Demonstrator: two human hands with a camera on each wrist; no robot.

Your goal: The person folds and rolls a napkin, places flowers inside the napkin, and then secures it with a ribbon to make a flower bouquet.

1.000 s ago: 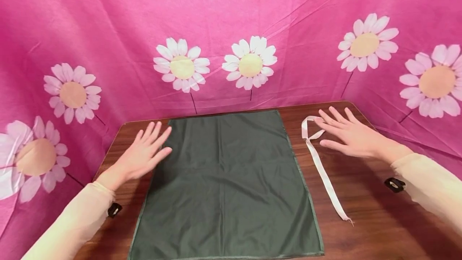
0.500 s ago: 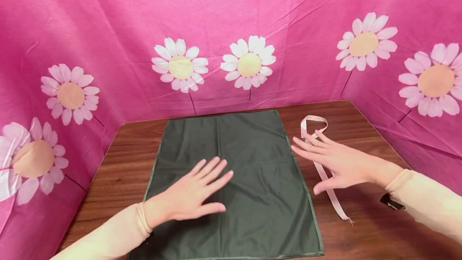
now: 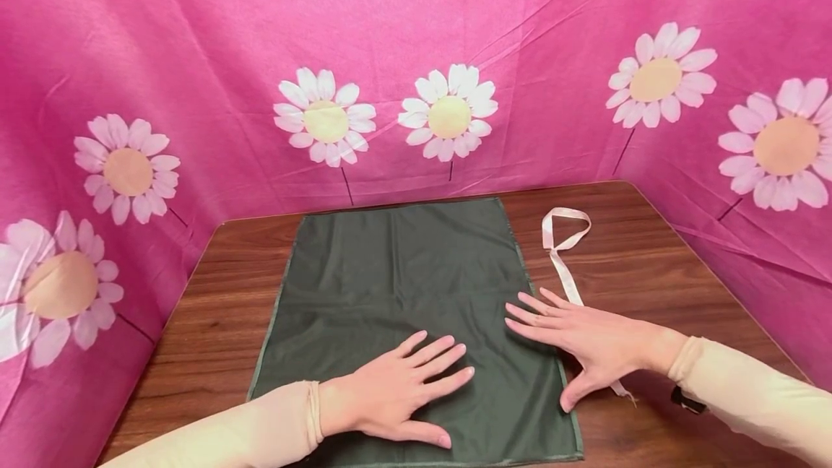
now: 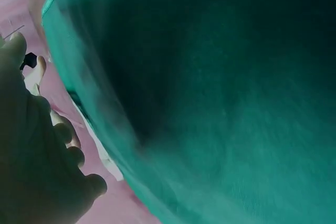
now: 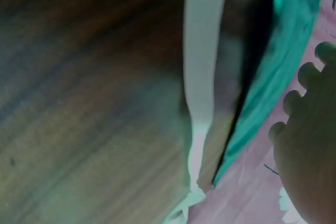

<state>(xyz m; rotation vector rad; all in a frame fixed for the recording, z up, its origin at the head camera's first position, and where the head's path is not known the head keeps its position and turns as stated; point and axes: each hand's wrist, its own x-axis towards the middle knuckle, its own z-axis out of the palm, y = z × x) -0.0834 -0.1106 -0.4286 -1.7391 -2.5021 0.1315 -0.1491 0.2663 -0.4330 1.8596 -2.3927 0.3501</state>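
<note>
Green cloth (image 3: 351, 266) lies flat, both hands unclenched, nothing held

Dark green cloth spread on the table, right of it a ribbon. Left hand (image 3: 399, 396) above the cloth's near half, fingers fanned; right hand (image 3: 598, 341) across its right edge, fingers fanned too. Neither grips anything; wrist views suggest both hover, contact not clear.

Handling: cloth looks thin, light, limp, slightly slick from the sheen; should crease easily, unlikely to break. Best hold: pinch at the hem (image 3: 521, 258) or a corner; mid-panel would probably just bunch. White ribbon (image 3: 564, 273), looped at far end, frayed at near end, partly behind right hand in head view; likely light, floppy.

Surface: dark wood-grain table (image 3: 656, 273), rounded far corners. Room: pink backdrop (image 3: 416, 13) behind and both sides, wrinkled, printed with large daisies (image 3: 448, 117).
</note>
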